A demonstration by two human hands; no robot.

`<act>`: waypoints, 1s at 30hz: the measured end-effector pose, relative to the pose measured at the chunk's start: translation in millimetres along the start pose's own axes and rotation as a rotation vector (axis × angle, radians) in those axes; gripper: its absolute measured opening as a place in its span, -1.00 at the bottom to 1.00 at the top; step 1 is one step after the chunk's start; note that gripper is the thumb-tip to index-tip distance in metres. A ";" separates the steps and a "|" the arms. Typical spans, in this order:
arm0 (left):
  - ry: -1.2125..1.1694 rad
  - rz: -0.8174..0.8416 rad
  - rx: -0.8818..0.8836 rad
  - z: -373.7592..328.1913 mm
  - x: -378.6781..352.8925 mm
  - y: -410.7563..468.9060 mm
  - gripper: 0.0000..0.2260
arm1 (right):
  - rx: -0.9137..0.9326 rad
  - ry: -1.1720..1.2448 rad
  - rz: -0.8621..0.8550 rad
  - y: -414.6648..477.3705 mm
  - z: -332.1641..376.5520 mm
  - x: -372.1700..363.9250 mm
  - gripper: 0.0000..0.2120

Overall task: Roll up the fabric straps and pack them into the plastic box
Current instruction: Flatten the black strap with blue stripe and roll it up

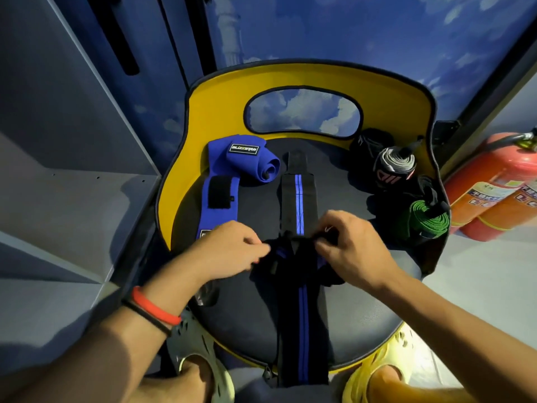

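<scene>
From my remote seat I see both hands working on the black strap with the blue stripe (302,315), which lies along the middle of the dark chair seat (247,301). The left hand (232,248) and right hand (351,245) are just apart, each pinching one side of a bunched fold in the strap between them (the blur hides the exact finger hold). The strap runs from the fold towards the person and over the seat's front edge; a matching striped length (296,199) stretches away beyond the hands. A half-rolled blue strap (252,161) sits beyond the left hand, and a green strap (427,216) lies beyond the right hand
</scene>
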State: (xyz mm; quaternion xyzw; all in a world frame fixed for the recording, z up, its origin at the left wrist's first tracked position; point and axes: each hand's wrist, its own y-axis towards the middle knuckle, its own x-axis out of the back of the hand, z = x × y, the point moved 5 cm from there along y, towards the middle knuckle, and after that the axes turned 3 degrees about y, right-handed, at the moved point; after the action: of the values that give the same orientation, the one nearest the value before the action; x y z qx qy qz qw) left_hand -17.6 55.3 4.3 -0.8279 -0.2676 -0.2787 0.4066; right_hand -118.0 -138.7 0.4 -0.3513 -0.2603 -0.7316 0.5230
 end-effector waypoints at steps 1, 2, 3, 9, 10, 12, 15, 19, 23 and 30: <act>-0.142 0.071 0.030 -9.0 -8.2 -2.4 -0.67 | -0.029 0.096 -0.078 1.9 -0.1 4.9 -0.90; -0.254 0.158 0.081 -15.0 -16.1 -4.7 -0.56 | -0.070 0.215 -0.137 2.7 -0.3 8.2 -0.90; -0.358 0.228 0.123 -18.6 -21.8 -7.3 -0.48 | -0.118 0.356 -0.165 2.6 -0.1 10.1 -0.91; -1.015 0.262 0.204 -24.5 -36.8 -5.5 -0.64 | -0.042 0.866 -0.056 -4.3 23.5 24.5 -0.93; -1.116 0.188 0.186 -25.3 -34.9 -2.8 -0.72 | 0.000 0.885 0.005 -6.9 28.7 25.2 -0.92; -1.200 0.050 0.137 -23.8 -28.4 3.8 -0.73 | 0.077 0.909 0.196 -17.0 41.4 21.4 -0.96; -1.061 -0.015 0.026 -27.2 -16.0 5.7 -0.47 | 0.024 1.004 0.209 -26.4 46.8 19.6 -0.69; -1.080 0.003 -0.160 -43.3 -5.9 -4.1 -0.37 | -0.469 0.907 -0.109 -15.5 2.2 21.5 -0.59; -0.924 0.178 -0.241 -48.4 -18.3 -16.5 -0.32 | -0.729 1.119 0.193 -11.5 -20.5 -10.0 -0.60; -0.673 0.461 -0.168 -38.6 -34.0 -28.0 -0.78 | -0.633 1.218 0.107 -2.4 -19.0 -6.9 -0.89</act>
State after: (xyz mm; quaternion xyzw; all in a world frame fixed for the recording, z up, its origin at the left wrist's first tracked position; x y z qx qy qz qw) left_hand -69.6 31.0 15.8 -0.9413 -0.1695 0.0850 0.2793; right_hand -123.5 -148.1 -16.7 -0.0258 0.3239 -0.8127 0.4836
